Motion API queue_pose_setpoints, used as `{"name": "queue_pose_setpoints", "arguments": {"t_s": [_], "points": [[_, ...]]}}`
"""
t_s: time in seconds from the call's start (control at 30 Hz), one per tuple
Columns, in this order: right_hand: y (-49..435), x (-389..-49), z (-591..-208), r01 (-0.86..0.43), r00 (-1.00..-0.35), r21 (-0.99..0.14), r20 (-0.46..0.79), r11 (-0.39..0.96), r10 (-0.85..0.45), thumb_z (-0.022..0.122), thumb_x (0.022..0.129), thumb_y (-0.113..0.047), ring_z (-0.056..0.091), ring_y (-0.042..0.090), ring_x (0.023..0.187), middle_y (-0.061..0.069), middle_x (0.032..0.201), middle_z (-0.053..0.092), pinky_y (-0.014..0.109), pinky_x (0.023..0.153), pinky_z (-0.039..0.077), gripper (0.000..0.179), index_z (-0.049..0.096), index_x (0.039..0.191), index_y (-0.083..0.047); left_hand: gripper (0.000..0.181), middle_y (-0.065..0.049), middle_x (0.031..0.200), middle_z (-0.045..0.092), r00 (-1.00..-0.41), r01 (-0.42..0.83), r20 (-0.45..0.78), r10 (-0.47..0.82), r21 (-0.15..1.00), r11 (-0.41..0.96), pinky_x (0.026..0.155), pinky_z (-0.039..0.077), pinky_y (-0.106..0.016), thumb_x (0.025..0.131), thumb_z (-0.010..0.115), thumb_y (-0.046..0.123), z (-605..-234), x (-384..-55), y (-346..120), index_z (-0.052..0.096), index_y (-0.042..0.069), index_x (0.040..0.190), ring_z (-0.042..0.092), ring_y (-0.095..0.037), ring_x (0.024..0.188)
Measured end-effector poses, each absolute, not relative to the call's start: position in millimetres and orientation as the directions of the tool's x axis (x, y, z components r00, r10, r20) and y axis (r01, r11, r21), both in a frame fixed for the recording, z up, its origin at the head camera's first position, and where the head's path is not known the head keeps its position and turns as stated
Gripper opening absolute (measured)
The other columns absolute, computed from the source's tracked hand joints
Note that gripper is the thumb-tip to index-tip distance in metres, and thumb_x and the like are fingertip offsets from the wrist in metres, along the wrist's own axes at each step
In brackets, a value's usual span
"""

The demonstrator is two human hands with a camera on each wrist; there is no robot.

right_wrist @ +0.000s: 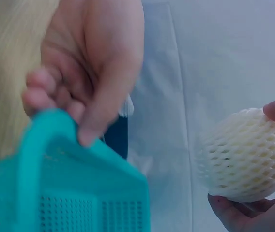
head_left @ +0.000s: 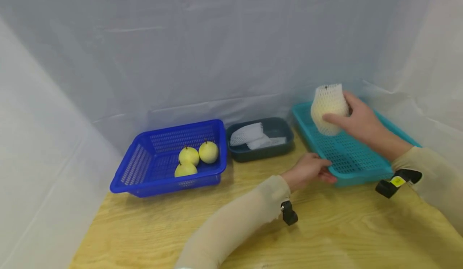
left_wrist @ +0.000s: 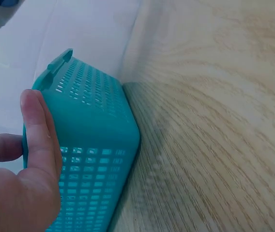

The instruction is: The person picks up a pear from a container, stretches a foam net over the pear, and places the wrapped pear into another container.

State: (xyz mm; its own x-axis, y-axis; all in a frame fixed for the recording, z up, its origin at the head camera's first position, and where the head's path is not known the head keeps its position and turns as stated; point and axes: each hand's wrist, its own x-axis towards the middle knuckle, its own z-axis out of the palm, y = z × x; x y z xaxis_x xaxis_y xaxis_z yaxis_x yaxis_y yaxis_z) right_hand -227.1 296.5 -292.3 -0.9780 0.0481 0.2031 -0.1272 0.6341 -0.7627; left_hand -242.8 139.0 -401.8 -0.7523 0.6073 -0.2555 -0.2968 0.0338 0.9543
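My right hand (head_left: 361,120) grips a pear in a white foam net (head_left: 329,110) and holds it above the turquoise basket (head_left: 347,152). The net covers the whole pear, and a dark stem tip shows at its top. In the right wrist view the netted pear (right_wrist: 249,154) sits between thumb and fingers. My left hand (head_left: 307,170) pinches the near left corner of the turquoise basket's rim. The left wrist view shows the left hand (left_wrist: 26,183) with its thumb and fingers on either side of that rim (left_wrist: 50,72).
A blue basket (head_left: 202,182) with three yellow pears (head_left: 208,152) stands at the left. Between the baskets, a dark green tray (head_left: 260,153) holds white foam nets (head_left: 247,134). All stand on a wooden table (head_left: 152,224) against pale sheeting (head_left: 217,40) at the back and sides.
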Motion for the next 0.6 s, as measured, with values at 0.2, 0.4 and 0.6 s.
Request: {"name": "queue_pose_setpoints", "arguments": {"t_s": [0.2,0.4,0.6], "points": [[310.8,-253.0,-285.4,-0.113,-0.98,-0.699,0.195,0.706,0.036,0.064,0.094,-0.05,0.052,0.045,0.119,0.03,0.141,0.046,0.051,0.081,0.05,0.09,0.019,0.159,-0.007,0.024,-0.033,0.089,0.07,-0.748,-0.311,-0.281,0.602,0.949,0.057,0.088,0.058,-0.043,0.101,0.056,0.009,-399.7,-242.3,138.7,0.064,-0.011,0.11,0.068,-0.048,0.099],[321.8,-275.5,-283.3,-0.097,-0.988,-0.64,0.154,0.763,0.003,0.063,0.094,-0.054,0.053,0.047,0.117,0.031,0.142,0.045,0.052,0.079,0.051,0.094,0.018,0.16,-0.004,0.024,-0.026,0.085,0.072,-0.749,-0.332,-0.308,0.586,0.941,0.07,0.101,0.052,-0.043,0.102,0.056,0.012,-399.9,-240.5,138.7,0.066,-0.008,0.109,0.071,-0.041,0.097],[333.4,-298.6,-288.4,-0.136,-0.986,-0.577,0.157,0.805,-0.054,0.067,0.094,-0.045,0.057,0.046,0.111,0.032,0.134,0.051,0.054,0.077,0.053,0.086,0.027,0.155,0.0,0.02,-0.015,0.07,0.067,-0.772,-0.342,-0.302,0.559,0.939,0.034,0.104,0.049,-0.045,0.101,0.055,0.01,-402.1,-236.4,140.1,0.064,-0.005,0.092,0.072,-0.04,0.096]]}}
